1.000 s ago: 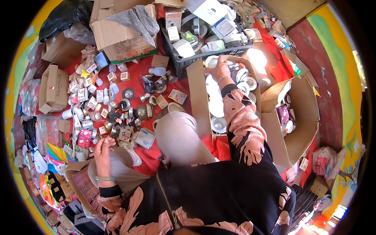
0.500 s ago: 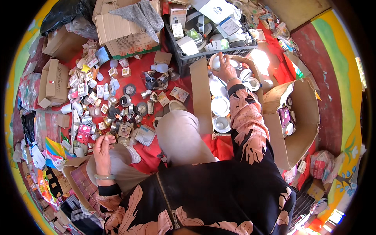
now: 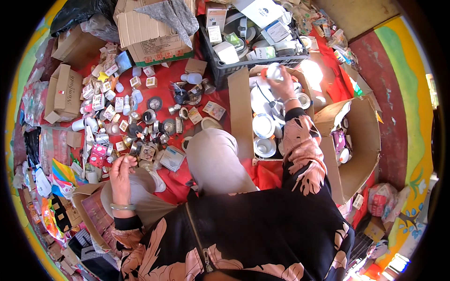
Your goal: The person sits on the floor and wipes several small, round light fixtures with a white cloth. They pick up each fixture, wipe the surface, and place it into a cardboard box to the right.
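My right hand [image 3: 282, 87] is closed around a white round light fitting [image 3: 273, 71], lifted over the far end of an open cardboard box [image 3: 241, 112]. Inside that box lie several white downlights, among them one with a wide rim [image 3: 263, 125] and a ring-shaped one [image 3: 265, 148] nearer to me. A dark cable [image 3: 266, 95] shows below my right hand; whether it belongs to the held fitting I cannot tell. My left hand [image 3: 123, 172] hovers by my left knee, fingertips pinched together, and what they hold, if anything, is hidden. Close beyond it sits a pink patterned box [image 3: 98, 154].
Small cosmetic boxes, jars and pots [image 3: 112, 105] cover the red cloth at left. A black crate [image 3: 220, 70] full of tape rolls and cartons stands at the back. Another open carton [image 3: 358, 159] is at right. A large cardboard box [image 3: 157, 47] stands far left of the crate.
My right hand, earlier spread over the box's far end, has closed on the white light fitting and raised it slightly. The dark cable has come into sight. My left hand has barely moved.
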Tool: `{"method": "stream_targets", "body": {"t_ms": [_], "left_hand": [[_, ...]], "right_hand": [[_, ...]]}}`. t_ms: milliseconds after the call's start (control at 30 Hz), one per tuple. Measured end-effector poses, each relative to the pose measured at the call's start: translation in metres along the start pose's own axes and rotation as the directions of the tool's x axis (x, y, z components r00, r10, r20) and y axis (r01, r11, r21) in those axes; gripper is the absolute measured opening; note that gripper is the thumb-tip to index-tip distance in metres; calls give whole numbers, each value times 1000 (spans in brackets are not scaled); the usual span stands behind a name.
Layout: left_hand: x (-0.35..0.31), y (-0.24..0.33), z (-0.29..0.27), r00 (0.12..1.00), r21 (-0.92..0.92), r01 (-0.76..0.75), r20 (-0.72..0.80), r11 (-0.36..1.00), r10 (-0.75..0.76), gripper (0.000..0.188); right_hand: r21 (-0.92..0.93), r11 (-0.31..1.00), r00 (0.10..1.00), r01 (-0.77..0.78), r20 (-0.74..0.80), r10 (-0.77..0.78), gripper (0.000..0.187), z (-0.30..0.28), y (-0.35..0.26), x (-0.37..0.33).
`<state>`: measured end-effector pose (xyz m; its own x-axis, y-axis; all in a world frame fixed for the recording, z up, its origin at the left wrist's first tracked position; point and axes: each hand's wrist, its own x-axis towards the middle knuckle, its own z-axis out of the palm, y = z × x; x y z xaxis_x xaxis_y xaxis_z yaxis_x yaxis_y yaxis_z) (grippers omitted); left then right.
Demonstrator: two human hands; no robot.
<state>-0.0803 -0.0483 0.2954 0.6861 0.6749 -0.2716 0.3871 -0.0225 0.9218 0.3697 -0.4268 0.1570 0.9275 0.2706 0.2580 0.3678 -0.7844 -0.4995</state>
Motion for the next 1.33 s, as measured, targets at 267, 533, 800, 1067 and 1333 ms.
{"method": "stream_targets", "body": {"t_ms": [267,533,800,1067,1333], "left_hand": [[2,1,0,999,-8,-18,27,1000,18,21],[-2,-1,-3,1000,-7,-20,13,1000,20,22],[-3,-1,-4,1000,3,-10,24,1000,10,23],[-5,4,0,1000,-53,-13,15,998,13,23],[-6,0,-6,999,-62,-24,37,998,27,22]], "right_hand": [[252,846,875,-469,259,408,71,-44,115,-15],[-415,910,876,-4,437,203,100,-13,5,-40],[-502,861,844,-83,424,328,98,-21,4,-33],[-410,899,915,-154,284,286,80,-40,22,-28],[-540,780,865,-318,171,471,15,-113,65,-52]]}}
